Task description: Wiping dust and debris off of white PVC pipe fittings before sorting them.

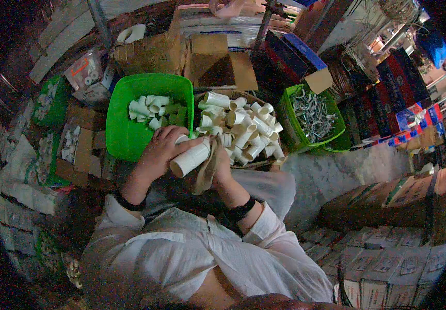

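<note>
My left hand (165,149) grips a white plastic pipe fitting (190,157), with its open end tilted towards me. A brown cloth (204,175) is bunched in my right hand (221,162) and pressed against the fitting's right end. Just beyond my left hand stands a green plastic tub (124,116), where several white fittings (151,108) lie at the bottom. A heap of similar white pipe fittings (248,130) fills a carton beyond my right hand.
To the right, a green bin (333,135) holds metal hooks or clips (312,116). Open cardboard boxes (219,64) stand at the back. Smaller cartons (91,159) and green tubs (47,100) line the left. Stacked white boxes (378,255) lie at the lower right.
</note>
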The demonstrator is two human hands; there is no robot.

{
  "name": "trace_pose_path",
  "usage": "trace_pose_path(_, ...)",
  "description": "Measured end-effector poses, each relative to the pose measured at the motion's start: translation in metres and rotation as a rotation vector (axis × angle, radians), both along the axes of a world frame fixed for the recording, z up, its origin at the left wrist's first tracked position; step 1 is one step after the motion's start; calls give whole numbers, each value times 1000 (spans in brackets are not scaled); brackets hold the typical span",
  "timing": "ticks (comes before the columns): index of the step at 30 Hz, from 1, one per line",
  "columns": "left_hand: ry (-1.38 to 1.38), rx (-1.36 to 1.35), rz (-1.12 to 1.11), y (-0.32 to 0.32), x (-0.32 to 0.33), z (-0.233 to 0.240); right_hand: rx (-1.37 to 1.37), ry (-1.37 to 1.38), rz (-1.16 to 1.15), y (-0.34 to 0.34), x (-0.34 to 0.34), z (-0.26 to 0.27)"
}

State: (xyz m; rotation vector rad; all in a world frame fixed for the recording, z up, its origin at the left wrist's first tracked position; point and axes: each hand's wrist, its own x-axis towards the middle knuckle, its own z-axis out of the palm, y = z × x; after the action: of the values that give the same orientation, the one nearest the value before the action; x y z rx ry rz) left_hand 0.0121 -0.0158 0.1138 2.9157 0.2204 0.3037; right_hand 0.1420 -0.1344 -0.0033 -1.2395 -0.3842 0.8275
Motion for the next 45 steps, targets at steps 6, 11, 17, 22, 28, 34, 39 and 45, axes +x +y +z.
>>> trace_pose_path(6, -117, 350, -43, 9, 2, 11, 178, 262, 131, 1, 7, -7)
trace_pose_path(11, -110, -63, 266, 29, 2, -2, 161, 566, 3, -1, 8, -20)
trace_pose_path(17, -71, -565, 271, 39, -1, -46, 93, 213, -255, 5, 11, -44)
trace_pose_path(22, -12, -833, 341, 19, 7, -29, 22, -588, -371, -1, 4, -54)
trace_pose_path(28, -85, -713, 293, 19, 5, -34, -14, -694, -365, -8, 2, -46)
trace_pose_path(34, -241, -357, 181, 15, 4, -38, 79, -214, -261, 1, 9, -29)
trace_pose_path(39, -305, 104, -121, 22, 3, -25, 14, -256, -233, 6, 20, -45)
trace_pose_path(45, -322, 302, -188, 21, 7, -22, 74, -117, -157, 13, 32, -88)
